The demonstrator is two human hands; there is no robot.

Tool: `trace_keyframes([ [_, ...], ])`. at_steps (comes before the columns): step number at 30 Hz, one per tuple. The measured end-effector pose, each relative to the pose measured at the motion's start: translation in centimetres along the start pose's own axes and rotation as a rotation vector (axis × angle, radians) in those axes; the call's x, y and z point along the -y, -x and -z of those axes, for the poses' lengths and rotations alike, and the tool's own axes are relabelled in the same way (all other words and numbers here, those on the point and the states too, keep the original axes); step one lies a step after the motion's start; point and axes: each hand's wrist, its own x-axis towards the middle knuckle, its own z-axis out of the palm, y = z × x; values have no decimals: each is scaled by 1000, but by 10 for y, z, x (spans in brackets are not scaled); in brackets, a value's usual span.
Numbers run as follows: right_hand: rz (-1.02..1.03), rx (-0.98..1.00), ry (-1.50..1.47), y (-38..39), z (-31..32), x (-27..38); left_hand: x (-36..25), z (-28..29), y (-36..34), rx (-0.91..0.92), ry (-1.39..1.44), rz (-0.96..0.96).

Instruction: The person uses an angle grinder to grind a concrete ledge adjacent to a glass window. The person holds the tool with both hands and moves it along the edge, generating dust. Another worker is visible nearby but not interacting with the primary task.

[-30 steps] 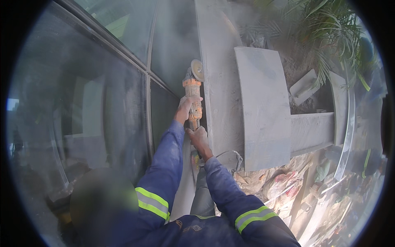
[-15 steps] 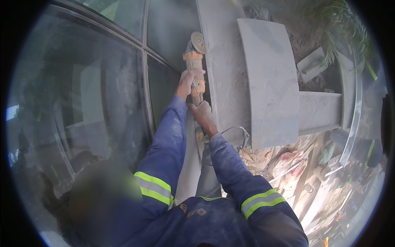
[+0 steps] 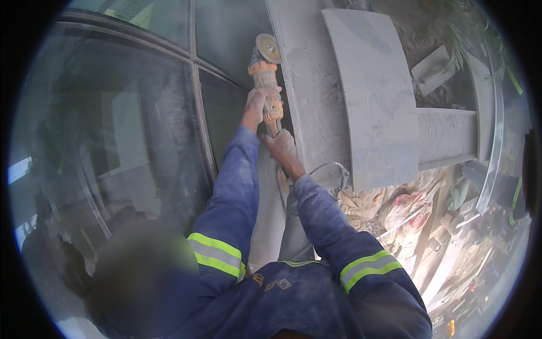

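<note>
Both my hands grip a dusty orange angle grinder (image 3: 262, 75), its body pointing away from me. My left hand (image 3: 258, 104) is wrapped around the middle of the body. Closer to me, my right hand (image 3: 284, 151) is closed around the rear handle. A round disc (image 3: 268, 48) at the grinder's far end sits by the left edge of a grey, dust-covered slab (image 3: 313, 107). Whether the disc touches that edge, I cannot tell. A thin cable (image 3: 333, 164) loops out beside my right wrist.
A dark glass panel (image 3: 130, 113) with metal frames (image 3: 199, 96) stands close on the left, reflecting the surroundings. On the slab's right lies a loose grey board (image 3: 372, 96). Crumpled sheeting and debris (image 3: 401, 217) cover the lower right. Green leaves (image 3: 460, 45) hang at the far right. Dust hazes the air.
The view has shifted slightly, so the board and debris appear moved. The grinder stays by the slab's edge in both hands, its disc showing a bit more face-on.
</note>
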Motion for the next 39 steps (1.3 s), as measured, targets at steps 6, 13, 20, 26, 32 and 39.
trace_keyframes([
  [6, 102, -96, 14, -13, -5, -3, -4, 1, -9, 55, -55, -22],
  [13, -44, -7, 16, 6, 1, 5, 0, -2, 4, -13, -16, 18],
  [20, -41, -13, 18, 7, -1, 2, 5, 7, 0, 35, -15, 33],
  [26, -12, -3, -2, -3, 3, 5, -1, -1, -6, 16, -15, -9],
  [32, -28, 6, 8, 1, 4, 6, -1, 0, -1, 17, -28, -1],
  [39, -44, -22, 21, 9, -1, -1, 4, 2, 7, 9, -42, 19],
])
